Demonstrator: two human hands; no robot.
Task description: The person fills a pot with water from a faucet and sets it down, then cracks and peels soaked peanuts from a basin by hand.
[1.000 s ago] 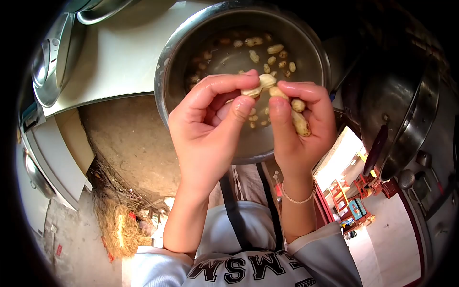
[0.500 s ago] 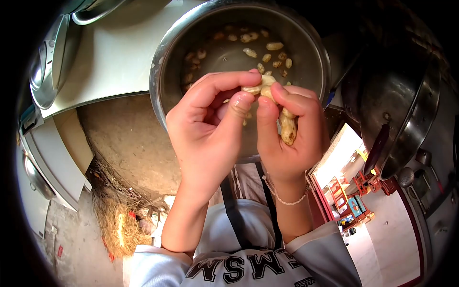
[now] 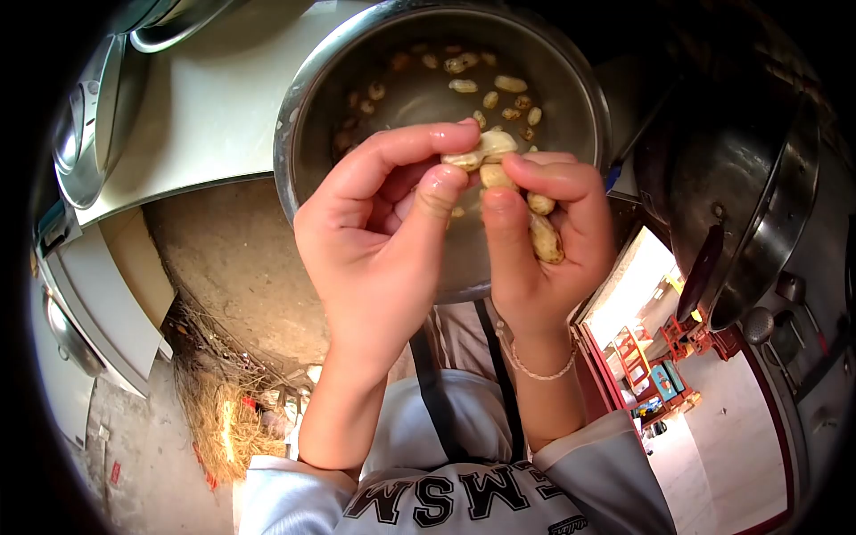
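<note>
Over a metal basin (image 3: 287,134), my left hand (image 3: 370,223) pinches a pale peanut (image 3: 463,161) in its shell between thumb and forefinger. My right hand (image 3: 557,259) has thumb and forefinger closed on another peanut (image 3: 497,176). A pale piece (image 3: 498,143) lies where the two sets of fingertips meet; whether it is part of a split shell, I cannot tell. More unshelled peanuts (image 3: 546,239) are tucked in the right palm under the curled fingers. Several loose peanuts (image 3: 510,84) lie in the basin, apparently in water. My hands hide its near part.
A pale countertop (image 3: 214,107) extends left of the basin, with metal ware (image 3: 85,134) at its far left. On the right is a large dark wok (image 3: 740,196), with a ladle and a skimmer (image 3: 758,330) below it. Straw (image 3: 227,432) lies on the floor at lower left.
Both hands keep their grip on the peanuts. The left hand has shifted slightly left, the right fingers have opened a little around the palm peanuts, and the pale piece shows more.
</note>
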